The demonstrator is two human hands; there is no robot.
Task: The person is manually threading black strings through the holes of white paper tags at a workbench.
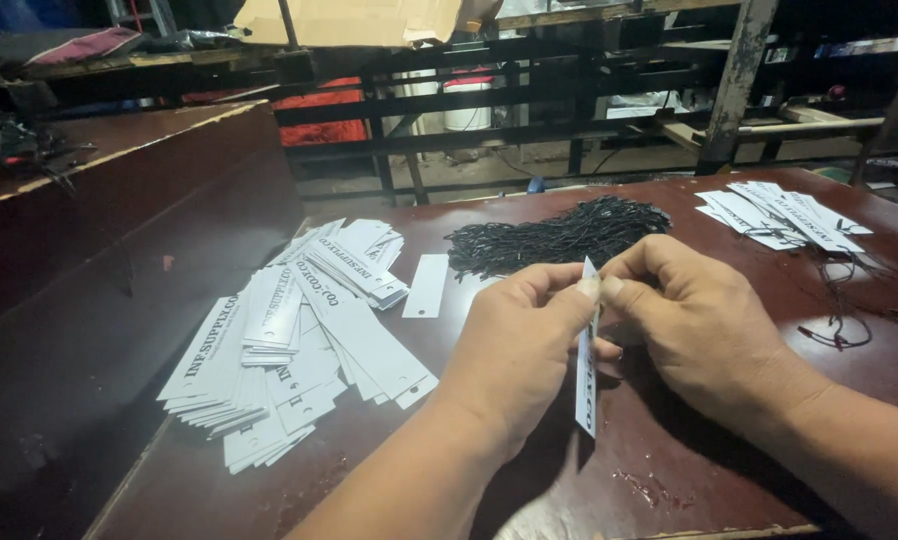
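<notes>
Both hands, left (517,345) and right (697,318), pinched one white rectangular paper tag (587,372) by its top; threading looked underway, needing a cord from the black string pile (559,238) behind the tag.

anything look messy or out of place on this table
The big pile of white tags at left is slumped and fanned out, not squared. One tag lies alone beside the black strings. Both hands hold one tag normally.

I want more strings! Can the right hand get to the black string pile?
Probably yes. The black string pile lies just beyond the right hand, nothing between, though both hands pinch a white tag.
</notes>
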